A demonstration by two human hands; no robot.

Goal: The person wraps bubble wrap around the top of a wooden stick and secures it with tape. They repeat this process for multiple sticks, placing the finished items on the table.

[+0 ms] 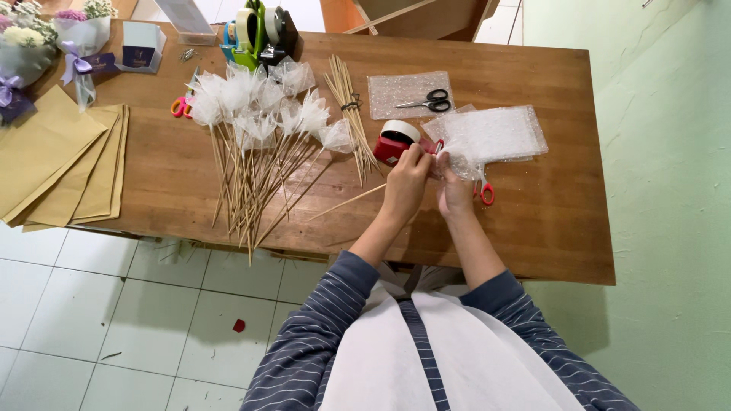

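Note:
My left hand (406, 185) grips a thin wooden skewer (346, 203) that slants down to the left over the wooden table (533, 236). My right hand (454, 192) pinches a small piece of white bubble wrap (459, 164) at the skewer's tip, touching the left hand. Just beyond my hands stands a red tape dispenser with a white roll (396, 138). Red-handled scissors (485, 192) lie partly hidden under my right hand.
A heap of wrapped skewers (259, 129) fans out to the left, with a bundle of bare sticks (349, 103). Bubble wrap sheets (495, 133), black scissors (428, 100), tape dispensers (259, 34), brown paper sheets (61, 164) and small bouquets (30, 46) lie around.

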